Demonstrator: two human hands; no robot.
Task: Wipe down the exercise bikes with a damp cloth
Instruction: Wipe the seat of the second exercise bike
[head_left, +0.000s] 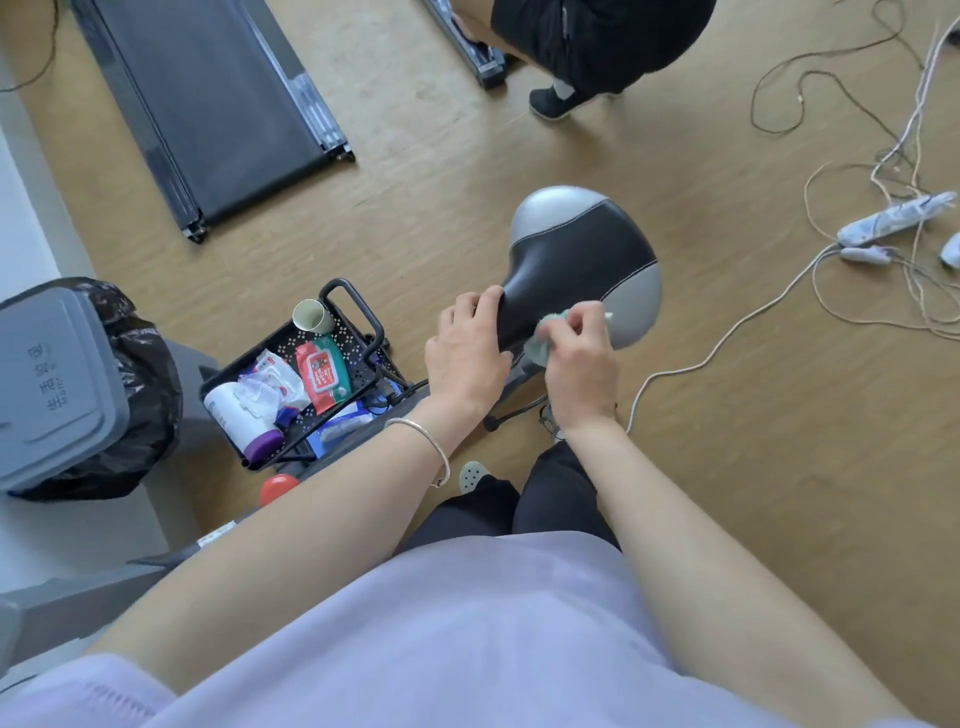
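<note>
Bike saddle (576, 254), narrow nose pointing toward the person; left hand (467, 353) grips the nose, right hand (579, 358) fingers pinch a green cloth (543, 338) against it.

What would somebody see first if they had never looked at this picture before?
Probably the big black and grey bike seat in the middle, with the two hands on its near end. The left hand steadies the narrow tip while the right hand presses a green cloth against its side. To the left, a black basket of cleaning supplies stands on the wooden floor, and white cables sprawl on the right.
</note>
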